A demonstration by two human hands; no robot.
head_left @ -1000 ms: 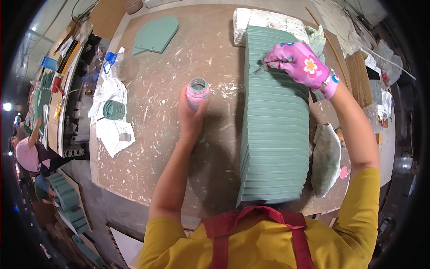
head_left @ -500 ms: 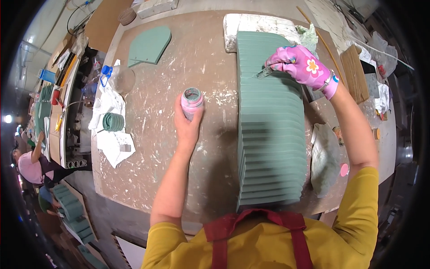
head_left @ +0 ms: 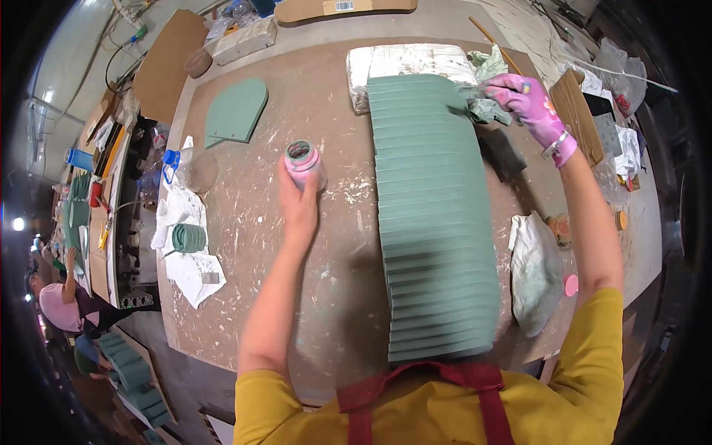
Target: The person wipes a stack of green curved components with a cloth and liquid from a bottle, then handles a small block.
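My left hand [head_left: 297,199] is bare and holds a small pink jar of green paint [head_left: 304,161] upright over the table. My right hand [head_left: 528,101] wears a pink flowered glove and grips a thin brush at the far right corner of a long stack of green ridged panels [head_left: 434,215]. The brush tip rests by a crumpled green-stained rag [head_left: 486,109]. The stack runs from the far side of the table down to my apron.
A paint-spattered brown table [head_left: 326,297] holds an arched green panel [head_left: 235,113], a white block [head_left: 411,61] behind the stack, a clear plastic cup [head_left: 196,171], white paper with a green roll [head_left: 188,238], a stained cloth bundle [head_left: 535,271]. Another person [head_left: 59,304] works at the left.
My right hand has slid from on top of the stack's far end to its right corner by the rag. The jar in my left hand stays about where it was.
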